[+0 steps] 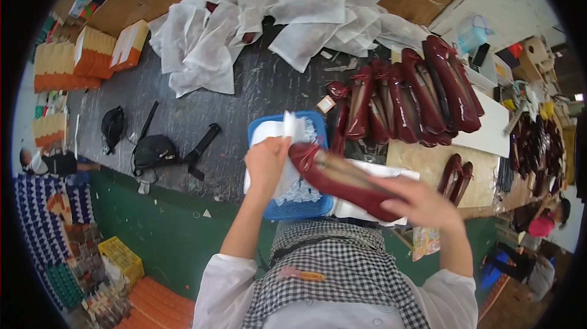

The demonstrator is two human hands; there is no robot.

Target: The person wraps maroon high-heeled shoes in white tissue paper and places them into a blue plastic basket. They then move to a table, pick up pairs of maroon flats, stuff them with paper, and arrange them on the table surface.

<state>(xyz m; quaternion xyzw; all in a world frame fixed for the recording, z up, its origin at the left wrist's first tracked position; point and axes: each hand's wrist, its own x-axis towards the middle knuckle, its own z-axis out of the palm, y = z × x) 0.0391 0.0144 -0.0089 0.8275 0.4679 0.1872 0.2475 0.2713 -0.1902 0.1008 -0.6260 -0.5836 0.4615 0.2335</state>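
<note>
Across the front of me lies a dark red patent ballet flat (339, 182) with a small bow at its toe. My right hand (425, 204) is closed round its heel end. The toe points left, toward my left hand (266, 161), which pinches a piece of white tissue paper (295, 125) just beside the bow. Beneath them stands a blue plastic basket (298, 210) at the table's near edge, with white and pale bluish crumpled pieces inside. White sheets (394, 172) lie partly under the shoe and my right hand.
Rows of dark red flats (406, 100) stand at the right; another pair (455, 177) sits nearer. White fabric-like bags (208, 54) heap along the back. A black pouch with straps (156, 152) and orange-white boxes (95, 51) are on the left. People (541, 277) are at the far right.
</note>
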